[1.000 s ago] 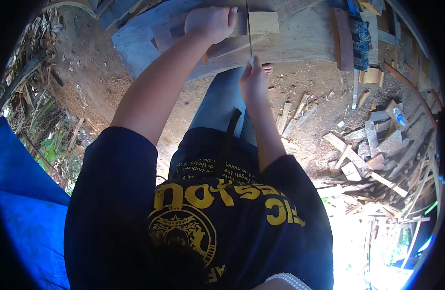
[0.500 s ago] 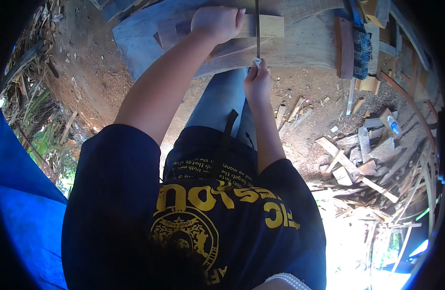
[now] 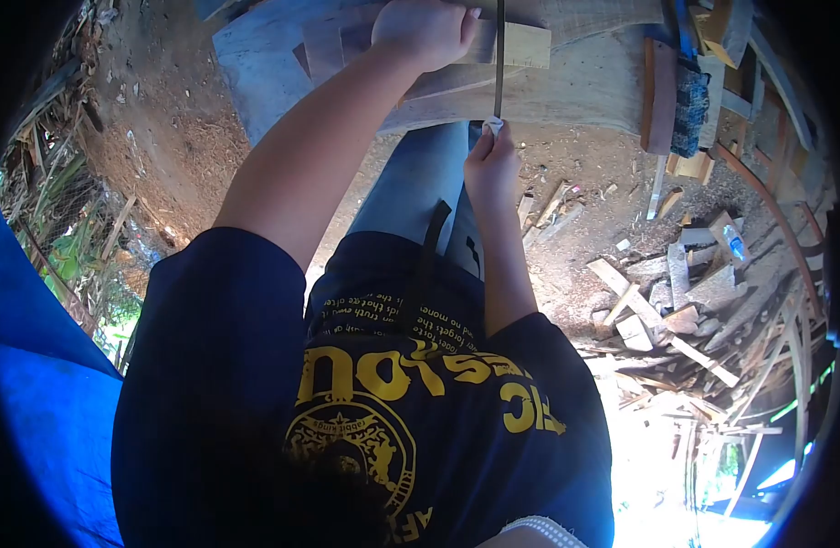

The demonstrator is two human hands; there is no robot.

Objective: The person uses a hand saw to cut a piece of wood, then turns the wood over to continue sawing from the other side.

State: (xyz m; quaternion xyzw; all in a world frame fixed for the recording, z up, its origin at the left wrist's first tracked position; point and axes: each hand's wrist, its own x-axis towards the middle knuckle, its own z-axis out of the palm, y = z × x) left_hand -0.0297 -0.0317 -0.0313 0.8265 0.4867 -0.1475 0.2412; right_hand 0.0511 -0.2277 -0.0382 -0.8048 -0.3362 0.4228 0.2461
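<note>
My left hand (image 3: 425,35) is closed over a pale wooden board (image 3: 527,46), pressing it against a larger wooden slab (image 3: 580,91). The thumb lies along the near right side of that hand. To its right, a long, thin dark blade (image 3: 499,68), probably a saw blade seen edge-on, crosses the board. My right hand (image 3: 493,164) is wrapped around the blade's near end, where a white wrapping (image 3: 494,124) shows above the fingers. This hand is just off the slab's near edge. The blade's far end runs out of view at the top.
A reddish-brown wood block (image 3: 659,96) and a dark patterned cloth (image 3: 690,108) sit at the slab's right end. Scrap wood (image 3: 635,301) litters the ground at right. A blue tarp (image 3: 50,420) hangs at lower left, near dry brush (image 3: 50,219).
My right hand has drawn slightly toward my body with the blade, widening its gap from the slab's edge. My left hand keeps its hold on the board. The view has shifted a little.
</note>
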